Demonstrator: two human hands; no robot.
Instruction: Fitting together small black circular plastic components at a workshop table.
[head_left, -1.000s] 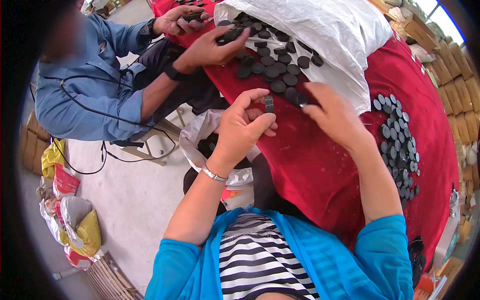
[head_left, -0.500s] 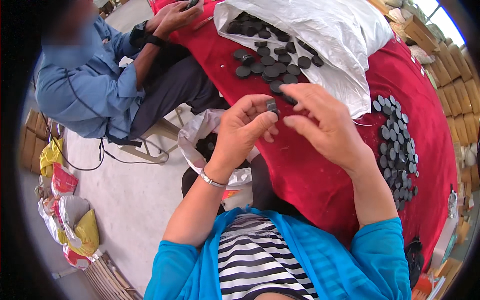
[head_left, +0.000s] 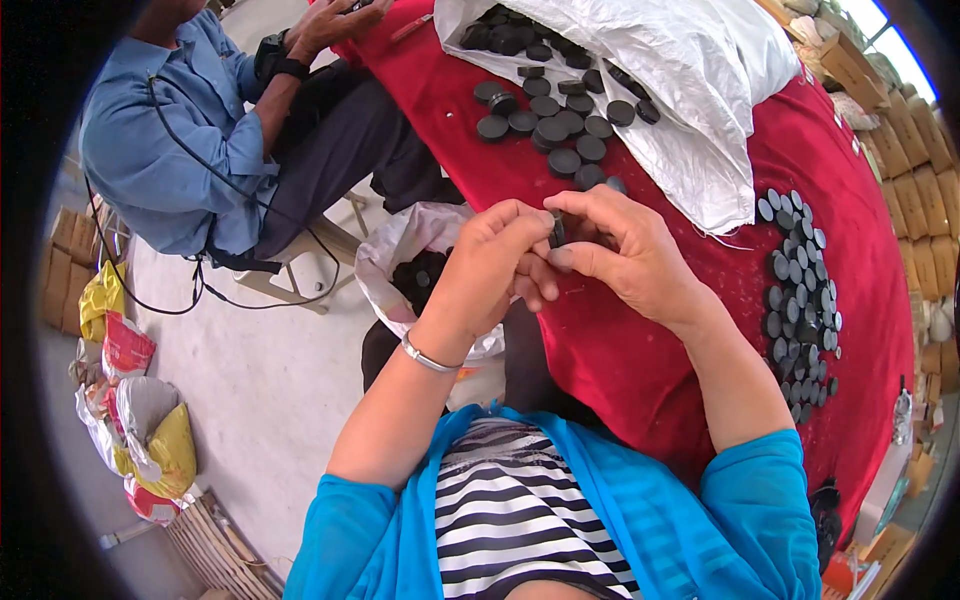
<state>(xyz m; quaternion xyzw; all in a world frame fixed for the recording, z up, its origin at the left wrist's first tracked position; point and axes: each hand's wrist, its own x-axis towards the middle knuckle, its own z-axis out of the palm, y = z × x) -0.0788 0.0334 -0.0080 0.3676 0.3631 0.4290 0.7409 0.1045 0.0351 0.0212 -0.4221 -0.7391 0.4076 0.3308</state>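
Both my hands meet over the near left edge of the red-covered table, pinching a small black disc (head_left: 557, 230) between them. My left hand (head_left: 497, 262) grips it from one side with closed thumb and fingers. My right hand (head_left: 632, 250) closes thumb and forefinger on the other side. Fingers cover much of the disc. Just beyond my hands, loose black discs (head_left: 563, 162) lie spilled from the mouth of a white woven sack (head_left: 700, 85). Another spread of black discs (head_left: 796, 272) sits on the cloth at the right.
A white bag (head_left: 372, 262) with dark pieces inside stands left of my knees. A co-worker in a blue shirt (head_left: 170, 150) sits at the far left, hands at the table edge. Filled bags (head_left: 165, 455) stand on the floor; stacked cartons (head_left: 915, 185) line the right side.
My right hand has come left and closed on the disc, which my left hand was holding alone. The view has shifted slightly. The co-worker still sits with hands at the table edge.
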